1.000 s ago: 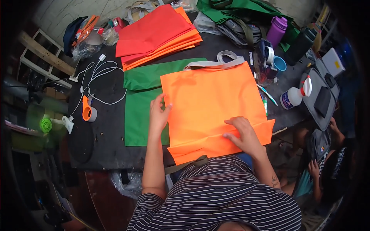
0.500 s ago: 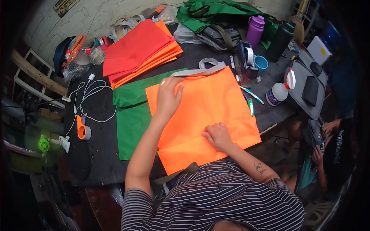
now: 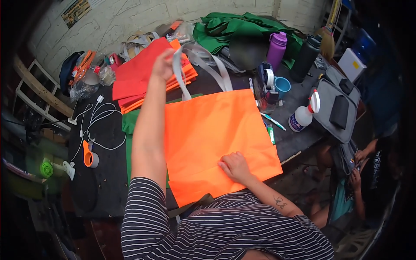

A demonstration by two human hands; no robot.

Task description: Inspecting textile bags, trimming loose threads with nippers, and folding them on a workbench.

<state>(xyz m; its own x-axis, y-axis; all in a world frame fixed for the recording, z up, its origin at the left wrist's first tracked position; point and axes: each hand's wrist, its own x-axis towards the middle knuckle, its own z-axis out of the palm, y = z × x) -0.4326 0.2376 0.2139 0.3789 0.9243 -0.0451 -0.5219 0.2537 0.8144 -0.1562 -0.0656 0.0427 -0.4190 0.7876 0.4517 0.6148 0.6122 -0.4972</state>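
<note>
Orange non-woven fabric bag (image 3: 216,138) lies flat on your dark table (image 3: 104,173), its lower edge overhanging the table's near edge. Your right hand (image 3: 235,167) presses flat near that lower edge. Your left hand (image 3: 164,65) pinches the bag's grey webbing handle (image 3: 180,78), lifted above the stacked red and orange fabric sheets (image 3: 143,73). Open table shows left of the bag, beside white cables (image 3: 97,125).

Black-and-white striped short-sleeved shirt; bare forearms; small dark butterfly tattoo (image 3: 278,201) on right forearm.
</note>
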